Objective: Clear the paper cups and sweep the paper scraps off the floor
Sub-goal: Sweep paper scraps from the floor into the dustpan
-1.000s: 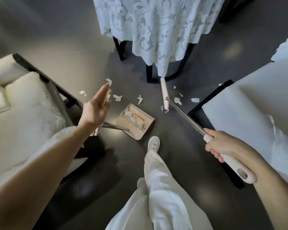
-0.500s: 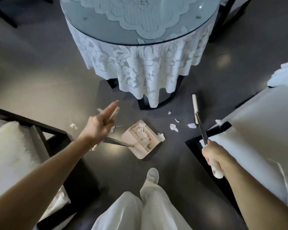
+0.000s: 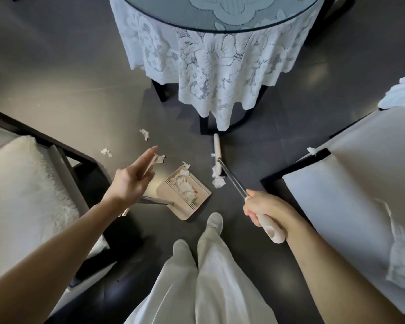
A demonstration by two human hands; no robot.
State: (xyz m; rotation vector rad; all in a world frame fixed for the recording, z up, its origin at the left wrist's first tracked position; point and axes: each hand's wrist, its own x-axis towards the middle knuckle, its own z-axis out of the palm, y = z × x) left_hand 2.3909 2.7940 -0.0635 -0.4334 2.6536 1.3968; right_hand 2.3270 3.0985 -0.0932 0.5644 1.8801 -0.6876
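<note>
A beige dustpan (image 3: 185, 197) lies on the dark floor with paper scraps (image 3: 184, 183) inside. My left hand (image 3: 129, 181) holds its long handle (image 3: 150, 166), fingers stretched straight along the cream grip and thumb hidden behind it. My right hand (image 3: 264, 209) grips the white handle end of a broom (image 3: 232, 181). The broom's narrow white head (image 3: 217, 155) rests on the floor right of the dustpan, with a clump of scraps (image 3: 218, 181) against it. Loose scraps (image 3: 145, 134) lie further left, one (image 3: 106, 152) near the chair. No paper cups are in view.
A round glass table with a lace cloth (image 3: 211, 73) stands just beyond the broom head on a dark frame. A dark-framed chair with a fluffy white cushion (image 3: 21, 183) is on the left, and a white chair seat (image 3: 351, 183) on the right. My white shoes (image 3: 214, 222) stand behind the dustpan.
The broom head has swung from the right back toward the dustpan, bringing a clump of scraps with it. My left hand stays on the dustpan handle.
</note>
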